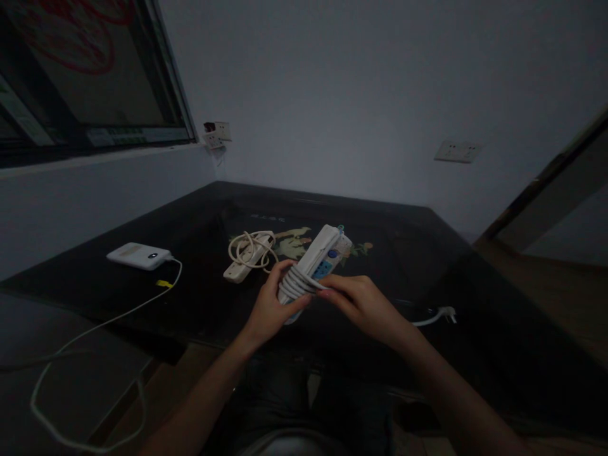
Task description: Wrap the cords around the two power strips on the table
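Observation:
A white power strip (319, 248) with blue socket faces is tilted up over the table in front of me. Its white cord (297, 282) is wound several times around the lower part. My left hand (272, 304) grips that wrapped end, fingers and thumb on either side. Between thumb and fingers, my right hand (357, 300) pinches the cord at the right edge of the windings. The cord's free end, with its plug (447, 313), lies on the table beyond my right forearm.
On the dark glossy table (380, 234), a second power strip (240, 265) lies with its cable looped over it. At left are a white power bank (139, 255) with a cable hanging off the edge and a yellow tag (164, 284). Wall sockets (457, 152) are behind.

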A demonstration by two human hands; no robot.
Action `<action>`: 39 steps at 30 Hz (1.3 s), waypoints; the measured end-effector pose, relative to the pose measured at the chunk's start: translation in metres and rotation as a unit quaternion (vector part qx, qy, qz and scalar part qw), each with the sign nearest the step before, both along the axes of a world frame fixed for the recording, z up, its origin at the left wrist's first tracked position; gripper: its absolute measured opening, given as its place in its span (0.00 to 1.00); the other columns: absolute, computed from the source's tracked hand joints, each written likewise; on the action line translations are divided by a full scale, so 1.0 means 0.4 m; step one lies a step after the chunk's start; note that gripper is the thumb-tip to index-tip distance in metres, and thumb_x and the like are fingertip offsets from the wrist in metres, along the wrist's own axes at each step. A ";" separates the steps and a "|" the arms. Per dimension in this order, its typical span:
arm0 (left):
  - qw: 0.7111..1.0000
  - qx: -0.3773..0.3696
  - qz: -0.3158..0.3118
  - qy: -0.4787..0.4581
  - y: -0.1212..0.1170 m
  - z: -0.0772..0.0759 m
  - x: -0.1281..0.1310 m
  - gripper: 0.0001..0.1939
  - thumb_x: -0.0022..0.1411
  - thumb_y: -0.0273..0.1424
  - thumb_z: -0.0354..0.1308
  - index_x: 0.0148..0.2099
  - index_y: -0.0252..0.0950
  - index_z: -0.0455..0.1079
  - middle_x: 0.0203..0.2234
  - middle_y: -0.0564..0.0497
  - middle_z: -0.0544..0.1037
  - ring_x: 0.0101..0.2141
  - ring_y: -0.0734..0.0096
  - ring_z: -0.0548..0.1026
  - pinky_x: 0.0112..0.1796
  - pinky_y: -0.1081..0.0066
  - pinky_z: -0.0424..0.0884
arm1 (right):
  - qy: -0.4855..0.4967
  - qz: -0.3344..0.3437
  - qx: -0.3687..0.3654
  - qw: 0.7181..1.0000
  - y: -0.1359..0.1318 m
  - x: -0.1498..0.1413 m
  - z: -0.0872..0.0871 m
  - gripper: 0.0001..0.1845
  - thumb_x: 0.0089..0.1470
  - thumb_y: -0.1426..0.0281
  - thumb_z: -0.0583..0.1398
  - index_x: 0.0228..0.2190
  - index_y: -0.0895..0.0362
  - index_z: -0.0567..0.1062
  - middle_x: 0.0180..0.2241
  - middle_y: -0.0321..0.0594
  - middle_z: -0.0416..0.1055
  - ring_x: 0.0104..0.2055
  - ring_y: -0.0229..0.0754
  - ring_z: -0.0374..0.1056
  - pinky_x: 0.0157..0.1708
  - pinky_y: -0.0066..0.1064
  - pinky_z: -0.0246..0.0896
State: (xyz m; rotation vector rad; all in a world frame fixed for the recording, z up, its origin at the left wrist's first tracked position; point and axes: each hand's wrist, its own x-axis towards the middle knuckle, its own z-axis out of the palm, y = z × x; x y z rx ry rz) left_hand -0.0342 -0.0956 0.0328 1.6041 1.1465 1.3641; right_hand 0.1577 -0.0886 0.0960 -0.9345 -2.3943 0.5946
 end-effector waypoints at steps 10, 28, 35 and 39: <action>0.978 -0.111 -0.060 -0.164 -0.003 0.001 0.004 0.31 0.51 0.38 0.64 0.54 0.40 0.57 0.41 0.48 0.72 0.33 0.66 0.76 0.32 0.68 0.74 | 0.126 -0.001 -0.187 0.974 0.038 0.075 -0.052 0.24 0.60 0.54 0.50 0.28 0.60 0.72 0.16 0.28 0.55 0.18 0.31 0.50 0.19 0.24 0.44; 0.874 -0.167 -0.242 -0.387 -0.058 0.029 0.030 0.24 0.52 0.45 0.62 0.45 0.37 0.63 0.27 0.51 0.76 0.22 0.69 0.75 0.20 0.73 0.72 | 0.123 0.052 -0.284 0.949 0.027 0.122 -0.103 0.27 0.57 0.48 0.50 0.24 0.59 0.69 0.15 0.28 0.54 0.18 0.31 0.49 0.18 0.24 0.41; 0.844 -0.197 -0.287 -0.409 -0.064 0.055 0.010 0.23 0.49 0.50 0.62 0.38 0.35 0.69 0.23 0.50 0.75 0.19 0.71 0.73 0.18 0.75 0.68 | 0.111 -0.012 -0.335 0.936 0.046 0.222 -0.179 0.26 0.54 0.47 0.53 0.23 0.58 0.67 0.14 0.26 0.50 0.16 0.31 0.42 0.17 0.25 0.35; 0.847 -0.186 -0.368 -0.335 -0.072 0.061 0.012 0.31 0.46 0.47 0.65 0.49 0.37 0.65 0.25 0.50 0.76 0.19 0.68 0.73 0.19 0.70 0.70 | 0.102 -0.033 -0.279 0.954 0.097 0.218 -0.125 0.26 0.49 0.46 0.57 0.20 0.56 0.68 0.15 0.29 0.54 0.18 0.33 0.47 0.18 0.26 0.40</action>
